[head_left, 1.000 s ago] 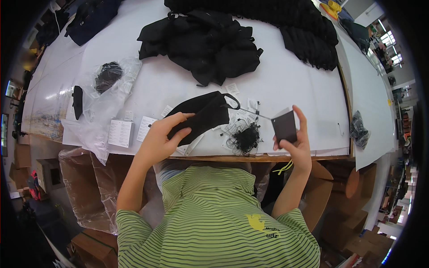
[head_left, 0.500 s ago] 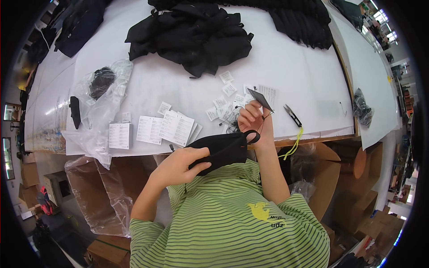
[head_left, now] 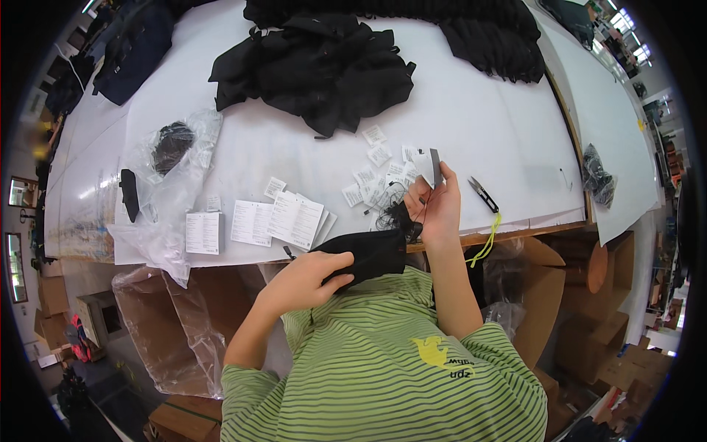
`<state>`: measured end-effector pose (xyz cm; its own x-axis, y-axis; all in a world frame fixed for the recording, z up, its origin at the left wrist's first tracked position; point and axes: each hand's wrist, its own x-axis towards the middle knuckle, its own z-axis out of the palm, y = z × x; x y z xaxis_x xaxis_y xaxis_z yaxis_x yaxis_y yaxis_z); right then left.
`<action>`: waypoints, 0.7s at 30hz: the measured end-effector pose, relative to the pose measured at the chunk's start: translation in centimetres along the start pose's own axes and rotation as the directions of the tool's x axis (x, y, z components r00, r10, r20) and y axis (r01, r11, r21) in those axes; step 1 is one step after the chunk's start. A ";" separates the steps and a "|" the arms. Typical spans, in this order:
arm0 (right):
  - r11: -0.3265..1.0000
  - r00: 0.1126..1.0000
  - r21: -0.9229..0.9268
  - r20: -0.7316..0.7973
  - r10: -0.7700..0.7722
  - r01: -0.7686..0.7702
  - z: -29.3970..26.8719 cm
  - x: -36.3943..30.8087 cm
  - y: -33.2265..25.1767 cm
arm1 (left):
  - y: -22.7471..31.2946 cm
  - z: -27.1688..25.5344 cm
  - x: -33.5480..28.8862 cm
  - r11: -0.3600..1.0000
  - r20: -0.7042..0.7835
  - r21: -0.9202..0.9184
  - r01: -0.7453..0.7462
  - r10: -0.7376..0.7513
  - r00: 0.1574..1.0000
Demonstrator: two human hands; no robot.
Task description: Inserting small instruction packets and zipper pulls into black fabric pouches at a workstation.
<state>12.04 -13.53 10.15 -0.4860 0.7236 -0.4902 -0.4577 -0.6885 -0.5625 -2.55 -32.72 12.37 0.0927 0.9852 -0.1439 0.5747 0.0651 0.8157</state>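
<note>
In front of the green striped shirt (head_left: 383, 353), the left hand (head_left: 303, 281) pinches a flat black fabric piece (head_left: 377, 256) between thumb and fingers, holding it at the table's near edge. The right hand (head_left: 440, 210), fingers curled and nearly closed, grips a grey-and-white hang tag (head_left: 427, 168) at its fingertips, just beyond the fabric. Beside that hand lies a tangle of black strings (head_left: 396, 219); to its right rest black thread snips (head_left: 482, 194) with a yellow-green cord (head_left: 488, 239). White printed cards (head_left: 293, 218) lie left of the strings, small white labels (head_left: 368, 180) beyond them. Farther off sits a heap of black fabric (head_left: 317, 70).
</note>
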 end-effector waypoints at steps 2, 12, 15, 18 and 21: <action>1.000 1.000 0.015 0.020 0.017 -0.017 -0.8 0.8 0.5 | 0.1 0.2 -0.1 1.000 0.003 -0.007 0.005 -0.005 1.000; 0.998 0.997 -0.035 -0.047 0.054 -0.056 0.8 1.3 0.2 | 0.3 0.4 -0.2 0.999 0.007 -0.021 -0.037 0.037 0.999; 0.962 0.955 0.049 0.149 0.258 -0.267 -0.5 1.9 0.4 | 0.7 0.3 0.0 0.998 0.018 -0.017 -0.053 0.054 0.998; 0.938 0.899 0.088 0.328 0.292 -0.336 -1.8 2.3 0.8 | 0.8 0.3 0.1 0.997 0.031 -0.008 -0.077 0.077 0.997; 0.966 0.928 0.000 0.278 0.249 -0.259 -1.2 1.1 0.8 | 0.7 0.6 -0.1 0.996 0.041 -0.010 -0.093 0.093 0.995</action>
<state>11.97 -13.22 8.35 -0.7717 0.4866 -0.4094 -0.3162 -0.8522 -0.4169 -1.63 -32.85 12.62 0.1795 0.9796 -0.0903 0.5555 -0.0251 0.8311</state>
